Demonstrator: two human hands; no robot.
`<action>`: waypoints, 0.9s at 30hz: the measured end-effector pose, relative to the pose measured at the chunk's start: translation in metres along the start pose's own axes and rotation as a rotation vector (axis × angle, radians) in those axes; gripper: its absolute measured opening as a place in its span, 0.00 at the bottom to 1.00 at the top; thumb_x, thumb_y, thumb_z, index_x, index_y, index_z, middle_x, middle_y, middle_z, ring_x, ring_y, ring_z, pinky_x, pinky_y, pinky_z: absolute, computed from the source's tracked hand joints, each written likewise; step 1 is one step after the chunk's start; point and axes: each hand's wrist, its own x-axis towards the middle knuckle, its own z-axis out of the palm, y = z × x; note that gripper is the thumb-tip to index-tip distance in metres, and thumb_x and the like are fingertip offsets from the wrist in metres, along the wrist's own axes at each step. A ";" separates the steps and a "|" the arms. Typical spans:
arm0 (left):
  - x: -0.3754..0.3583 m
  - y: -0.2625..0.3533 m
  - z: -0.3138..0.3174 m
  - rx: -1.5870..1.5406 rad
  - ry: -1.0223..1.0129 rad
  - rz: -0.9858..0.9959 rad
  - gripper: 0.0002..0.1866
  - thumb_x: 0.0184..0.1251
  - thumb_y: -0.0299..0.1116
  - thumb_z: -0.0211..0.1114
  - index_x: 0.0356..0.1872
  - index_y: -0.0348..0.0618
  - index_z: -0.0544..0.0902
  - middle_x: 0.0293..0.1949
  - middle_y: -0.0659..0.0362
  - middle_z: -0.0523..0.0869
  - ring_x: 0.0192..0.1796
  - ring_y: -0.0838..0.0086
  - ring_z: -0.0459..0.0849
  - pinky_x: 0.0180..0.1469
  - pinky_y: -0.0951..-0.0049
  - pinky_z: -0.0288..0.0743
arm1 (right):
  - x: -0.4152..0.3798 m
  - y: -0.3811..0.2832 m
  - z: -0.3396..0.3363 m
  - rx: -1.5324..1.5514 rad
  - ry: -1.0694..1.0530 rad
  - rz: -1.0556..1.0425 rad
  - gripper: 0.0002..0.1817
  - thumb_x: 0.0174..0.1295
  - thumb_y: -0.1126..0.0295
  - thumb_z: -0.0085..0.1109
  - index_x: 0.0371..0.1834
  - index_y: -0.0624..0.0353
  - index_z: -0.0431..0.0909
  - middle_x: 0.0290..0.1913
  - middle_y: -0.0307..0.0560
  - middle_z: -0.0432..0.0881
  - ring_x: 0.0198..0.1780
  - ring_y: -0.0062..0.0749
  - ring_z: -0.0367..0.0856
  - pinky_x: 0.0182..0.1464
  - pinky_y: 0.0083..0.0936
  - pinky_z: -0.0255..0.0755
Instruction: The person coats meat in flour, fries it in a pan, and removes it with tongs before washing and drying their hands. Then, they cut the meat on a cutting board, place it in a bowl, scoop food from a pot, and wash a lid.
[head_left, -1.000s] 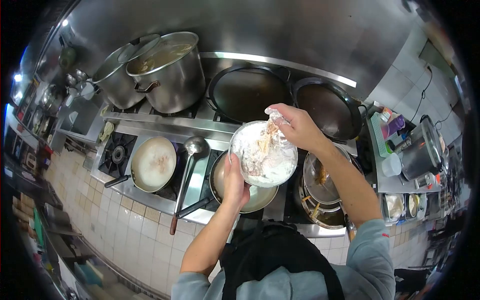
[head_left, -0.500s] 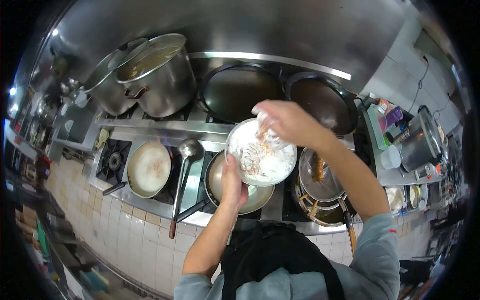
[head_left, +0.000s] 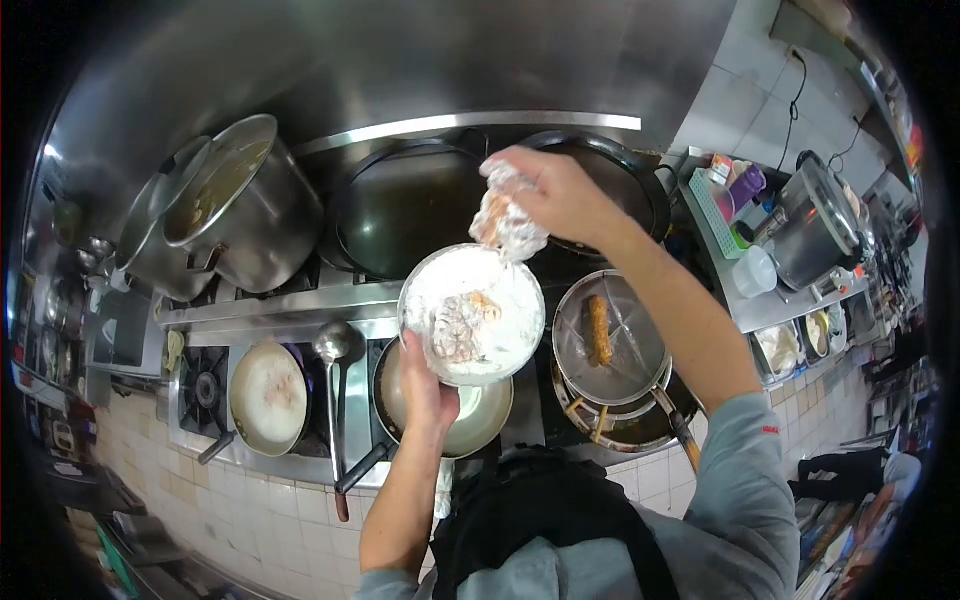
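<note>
My left hand [head_left: 430,393] grips the rim and side of a white bowl [head_left: 482,380] and holds it up over the stove. Inside the bowl is white flour [head_left: 470,275], with a partly coated piece of food [head_left: 460,325] lying in it. My right hand [head_left: 555,195] is closed on a flour-coated piece of food [head_left: 513,225], probably meat, just above the bowl's far edge. White powder covers the fingers there. Right of the bowl, a browned fried roll [head_left: 599,330] lies in a wire strainer [head_left: 635,365] set over a pan of oil [head_left: 640,433].
Two dark woks [head_left: 400,225] stand at the back, and tall stockpots [head_left: 280,200] at the back left. A pan [head_left: 268,400] and a ladle [head_left: 335,400] are left. The strainer's handle [head_left: 685,440] sticks out toward me. A co-worker [head_left: 870,475] stands far right.
My right hand has lifted the coated piece out of the bowl, up and slightly left. The camera view has shifted, and the strainer with the roll now shows more fully.
</note>
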 end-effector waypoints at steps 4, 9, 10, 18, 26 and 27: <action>-0.004 0.006 -0.012 -0.015 -0.022 0.005 0.33 0.81 0.54 0.50 0.75 0.40 0.62 0.71 0.51 0.73 0.71 0.60 0.74 0.72 0.56 0.68 | 0.004 0.047 -0.031 -0.218 0.080 0.066 0.16 0.67 0.70 0.56 0.56 0.64 0.77 0.47 0.64 0.85 0.51 0.59 0.84 0.53 0.41 0.77; -0.035 0.030 -0.021 0.062 0.089 0.001 0.36 0.82 0.57 0.45 0.76 0.39 0.60 0.72 0.50 0.71 0.72 0.58 0.73 0.73 0.55 0.67 | -0.011 0.137 -0.028 -0.351 0.022 0.190 0.14 0.66 0.72 0.55 0.52 0.65 0.77 0.45 0.65 0.85 0.51 0.62 0.82 0.55 0.47 0.76; -0.038 0.032 -0.023 0.065 0.093 -0.004 0.36 0.82 0.57 0.45 0.76 0.39 0.60 0.72 0.50 0.71 0.72 0.58 0.73 0.73 0.55 0.67 | -0.017 0.152 -0.024 -0.348 0.019 0.196 0.14 0.66 0.72 0.55 0.52 0.65 0.77 0.45 0.65 0.85 0.51 0.62 0.82 0.55 0.47 0.76; -0.049 0.041 -0.032 0.094 0.192 0.054 0.38 0.79 0.60 0.50 0.75 0.38 0.63 0.71 0.51 0.73 0.71 0.59 0.74 0.72 0.55 0.68 | -0.054 0.234 -0.002 -0.492 -0.051 0.226 0.13 0.66 0.72 0.53 0.52 0.60 0.79 0.52 0.61 0.83 0.55 0.58 0.82 0.59 0.46 0.76; -0.032 0.035 -0.011 0.082 0.104 -0.006 0.38 0.79 0.60 0.49 0.76 0.39 0.61 0.72 0.50 0.71 0.72 0.57 0.72 0.73 0.53 0.67 | -0.078 0.254 -0.078 -0.711 -0.050 0.358 0.14 0.63 0.74 0.55 0.52 0.61 0.80 0.48 0.65 0.83 0.54 0.61 0.81 0.60 0.47 0.74; -0.026 0.030 -0.016 0.082 0.103 -0.002 0.38 0.79 0.59 0.50 0.76 0.39 0.61 0.72 0.50 0.71 0.72 0.57 0.72 0.73 0.53 0.67 | -0.076 0.238 -0.087 -0.639 -0.012 0.376 0.14 0.63 0.74 0.56 0.51 0.64 0.80 0.48 0.65 0.84 0.54 0.62 0.81 0.59 0.47 0.74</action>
